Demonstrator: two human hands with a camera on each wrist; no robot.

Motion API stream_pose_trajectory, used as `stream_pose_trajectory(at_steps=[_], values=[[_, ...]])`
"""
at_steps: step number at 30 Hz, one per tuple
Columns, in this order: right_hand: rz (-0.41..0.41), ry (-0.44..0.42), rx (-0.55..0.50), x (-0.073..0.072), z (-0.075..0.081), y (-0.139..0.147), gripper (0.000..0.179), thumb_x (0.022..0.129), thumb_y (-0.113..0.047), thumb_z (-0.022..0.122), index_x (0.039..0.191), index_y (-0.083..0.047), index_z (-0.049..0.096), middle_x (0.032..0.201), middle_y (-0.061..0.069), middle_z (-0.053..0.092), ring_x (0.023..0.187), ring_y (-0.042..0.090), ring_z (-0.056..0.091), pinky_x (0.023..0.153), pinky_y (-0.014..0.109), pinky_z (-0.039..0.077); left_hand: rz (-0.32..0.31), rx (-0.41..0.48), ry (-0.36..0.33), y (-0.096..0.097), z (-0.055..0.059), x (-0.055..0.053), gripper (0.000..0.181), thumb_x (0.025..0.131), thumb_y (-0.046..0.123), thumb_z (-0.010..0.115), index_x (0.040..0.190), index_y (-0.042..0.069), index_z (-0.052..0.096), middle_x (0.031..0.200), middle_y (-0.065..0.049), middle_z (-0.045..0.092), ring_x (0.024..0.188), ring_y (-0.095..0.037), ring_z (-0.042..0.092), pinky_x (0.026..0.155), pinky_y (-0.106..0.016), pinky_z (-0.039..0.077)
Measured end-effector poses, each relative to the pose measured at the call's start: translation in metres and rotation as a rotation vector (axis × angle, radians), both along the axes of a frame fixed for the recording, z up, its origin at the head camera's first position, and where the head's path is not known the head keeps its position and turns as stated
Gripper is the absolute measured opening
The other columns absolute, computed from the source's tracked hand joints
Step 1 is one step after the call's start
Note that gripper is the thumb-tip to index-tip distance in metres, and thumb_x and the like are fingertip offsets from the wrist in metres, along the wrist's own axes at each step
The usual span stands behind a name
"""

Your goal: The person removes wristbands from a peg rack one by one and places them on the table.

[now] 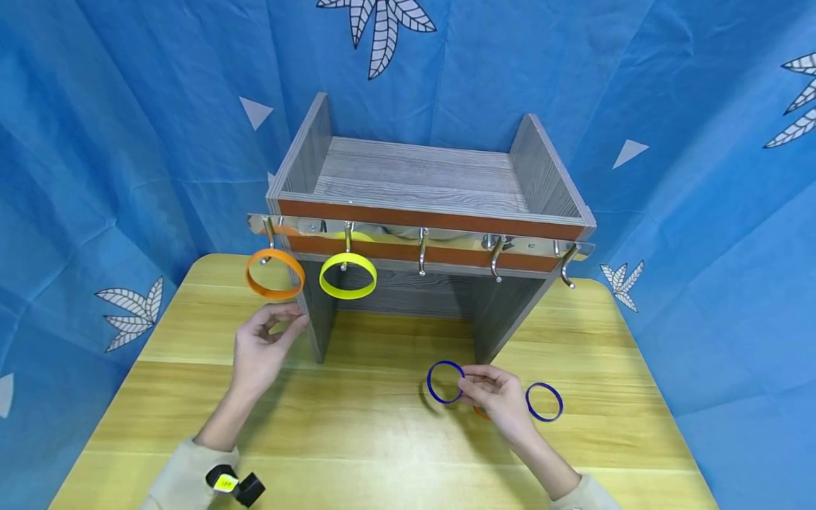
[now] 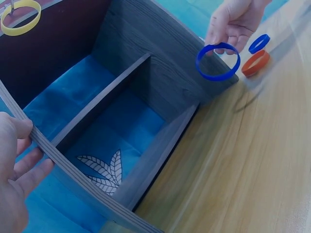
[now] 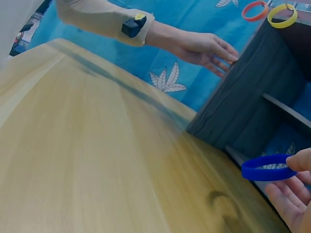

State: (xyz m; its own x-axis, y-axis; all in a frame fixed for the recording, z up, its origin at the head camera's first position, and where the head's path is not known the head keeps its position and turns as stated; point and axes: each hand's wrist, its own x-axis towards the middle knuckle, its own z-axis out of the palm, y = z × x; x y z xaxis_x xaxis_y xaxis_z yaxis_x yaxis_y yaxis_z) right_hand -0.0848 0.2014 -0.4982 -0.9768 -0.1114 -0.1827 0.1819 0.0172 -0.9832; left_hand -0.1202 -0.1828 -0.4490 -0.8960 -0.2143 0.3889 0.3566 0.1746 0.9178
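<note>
My right hand pinches a blue wristband at its edge, thumb against fingers, and holds it above the table. With my left hand I grip the front edge of the left side panel of a grey wooden shelf, thumb on one face and fingers on the other. An orange wristband hangs from the leftmost hook of the shelf's metal rail, and a yellow wristband from the hook beside it. The remaining hooks hold no bands.
A second blue wristband and an orange wristband lie on the table, right of the shelf; my right hand mostly hides the orange one in the head view. Blue patterned cloth surrounds the table behind and at the sides.
</note>
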Motion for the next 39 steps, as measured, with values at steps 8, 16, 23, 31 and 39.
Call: stream_pose_trajectory(at_steps=[8,16,23,31,39], values=[[0.031,-0.027,0.002,0.0,-0.006,-0.002,0.042,0.095,0.001,0.073,0.128,0.023,0.056,0.094,0.002,0.075,0.078,0.011,0.075,0.077,0.029,0.068,0.004,-0.009,0.007,-0.001,0.0,-0.001,0.017,0.089,-0.012,0.075,0.105,-0.01,0.071,0.097,0.025,0.073,0.091,0.006,0.069,0.074,-0.012,0.062],[0.067,-0.053,0.01,0.001,-0.014,-0.001,0.043,0.095,0.002,0.072,0.129,0.023,0.056,0.097,0.006,0.074,0.081,0.009,0.075,0.083,0.032,0.068,0.006,-0.017,-0.012,-0.001,-0.001,-0.002,0.016,0.09,-0.01,0.075,0.106,-0.009,0.072,0.098,0.025,0.073,0.092,0.006,0.07,0.075,-0.012,0.062],[0.094,-0.033,0.043,0.0,-0.019,-0.004,0.04,0.096,0.002,0.072,0.127,0.022,0.058,0.1,0.01,0.074,0.086,0.012,0.077,0.083,0.033,0.068,0.011,-0.033,-0.011,-0.001,0.0,-0.002,0.016,0.09,-0.009,0.075,0.106,-0.008,0.072,0.097,0.026,0.072,0.092,0.007,0.069,0.074,-0.011,0.062],[0.093,-0.009,0.104,0.0,-0.02,-0.006,0.037,0.096,0.0,0.073,0.125,0.02,0.062,0.1,0.014,0.073,0.084,0.011,0.076,0.081,0.033,0.068,0.007,-0.03,-0.005,-0.001,-0.001,-0.002,0.016,0.09,-0.011,0.075,0.105,-0.009,0.072,0.098,0.026,0.072,0.092,0.007,0.069,0.074,-0.012,0.062],[0.081,-0.022,0.133,-0.001,-0.021,-0.005,0.035,0.095,0.001,0.073,0.124,0.019,0.063,0.1,0.017,0.072,0.082,0.009,0.075,0.079,0.03,0.068,0.014,-0.027,-0.022,-0.001,0.0,-0.001,0.015,0.091,-0.009,0.075,0.106,-0.008,0.072,0.097,0.026,0.072,0.091,0.007,0.07,0.073,-0.012,0.062]])
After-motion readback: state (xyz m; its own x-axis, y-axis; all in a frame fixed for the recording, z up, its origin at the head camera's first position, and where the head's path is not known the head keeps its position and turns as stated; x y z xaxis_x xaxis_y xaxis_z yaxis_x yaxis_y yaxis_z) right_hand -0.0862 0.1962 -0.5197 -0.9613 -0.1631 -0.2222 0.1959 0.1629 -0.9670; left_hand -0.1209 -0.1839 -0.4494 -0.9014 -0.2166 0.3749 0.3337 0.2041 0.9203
